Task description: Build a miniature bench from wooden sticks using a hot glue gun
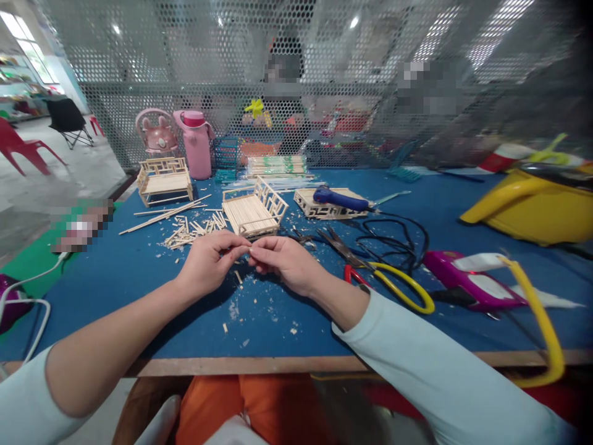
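Worktable, blue-topped, with a railed model of pale sticks standing just beyond the fingertips. Left hand and right hand, bare, each with thumb and forefinger closed in a pinch, tips meeting; any item gripped between them too small to tell. Cut stick pieces, loose, heaped beyond the left hand.

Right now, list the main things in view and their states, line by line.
Left hand, pinched closed
Right hand, pinched closed, close to the left
Pink bottle, upright, capped
Middle stick model, standing
Short sticks, loose, heaped
Stick bundle, wrapped
Blue tool, lying over the flat stick frame
Yellow-handled scissors, lying down, blade opening unclear
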Demonstrator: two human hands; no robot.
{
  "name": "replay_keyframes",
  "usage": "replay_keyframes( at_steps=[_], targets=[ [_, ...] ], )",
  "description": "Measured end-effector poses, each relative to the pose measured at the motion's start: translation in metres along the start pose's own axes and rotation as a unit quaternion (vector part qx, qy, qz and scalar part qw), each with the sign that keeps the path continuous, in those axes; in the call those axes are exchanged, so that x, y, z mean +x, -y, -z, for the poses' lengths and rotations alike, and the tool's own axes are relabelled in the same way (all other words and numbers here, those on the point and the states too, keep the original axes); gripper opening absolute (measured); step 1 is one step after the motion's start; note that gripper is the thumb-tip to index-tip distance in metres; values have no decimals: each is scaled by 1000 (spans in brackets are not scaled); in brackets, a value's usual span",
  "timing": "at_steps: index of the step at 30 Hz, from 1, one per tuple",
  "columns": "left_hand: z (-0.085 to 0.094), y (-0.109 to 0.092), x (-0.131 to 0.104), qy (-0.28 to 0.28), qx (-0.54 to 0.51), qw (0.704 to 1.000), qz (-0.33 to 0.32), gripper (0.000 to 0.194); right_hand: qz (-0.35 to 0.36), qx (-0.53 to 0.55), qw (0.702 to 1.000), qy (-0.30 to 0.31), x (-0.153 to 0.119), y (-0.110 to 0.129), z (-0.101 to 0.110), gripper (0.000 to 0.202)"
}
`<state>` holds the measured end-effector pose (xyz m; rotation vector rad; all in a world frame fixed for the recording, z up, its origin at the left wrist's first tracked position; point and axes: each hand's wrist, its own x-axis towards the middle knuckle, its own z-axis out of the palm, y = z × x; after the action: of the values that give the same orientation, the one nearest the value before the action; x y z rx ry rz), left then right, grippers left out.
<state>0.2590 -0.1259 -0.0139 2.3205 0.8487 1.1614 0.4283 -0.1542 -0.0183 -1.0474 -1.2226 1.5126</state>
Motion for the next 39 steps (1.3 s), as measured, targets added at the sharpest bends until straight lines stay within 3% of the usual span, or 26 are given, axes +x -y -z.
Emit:
replay_keyframes(
  at_steps=[6,11,15,18,20,22,23,24,25,27,33,39],
  targets=[
    [0,2,0,12,22,1000,-16,16,-56,76,996,2,-1,-2,-2,29],
    [1,2,0,28,43,998,-48,17,-68,68,995,8,0,-3,-2,31],
    [-1,4,-1,23,36,998,-41,15,-29,-9,1000,4,-2,1,-3,28],
    [-1,5,-1,19,30,999,-30,13,-9,-157,987,8,-7,18,7,20],
    [-1,5,-1,19,28,999,-25,11,-6,-314,949,14,-11,36,26,15],
    [-1,5,-1,23,27,999,-24,11,-2,-432,899,-76,-10,53,49,17],
    [-1,5,-1,27,28,999,-24,11,-10,-490,860,-142,-7,59,61,22],
    [-1,4,-1,31,28,999,-25,11,-34,-567,802,-185,-2,63,71,25],
    [-1,4,-1,34,28,999,-25,11,-72,-634,743,-199,4,66,79,24],
    [-1,4,-1,36,27,999,-23,12,-104,-678,699,-201,18,65,87,19],
    [0,5,-2,28,21,999,-12,13,-175,-710,655,-190,52,50,75,28],
    [1,5,-1,28,14,999,-14,13,-156,-719,653,-181,57,55,74,27]
  ],
)
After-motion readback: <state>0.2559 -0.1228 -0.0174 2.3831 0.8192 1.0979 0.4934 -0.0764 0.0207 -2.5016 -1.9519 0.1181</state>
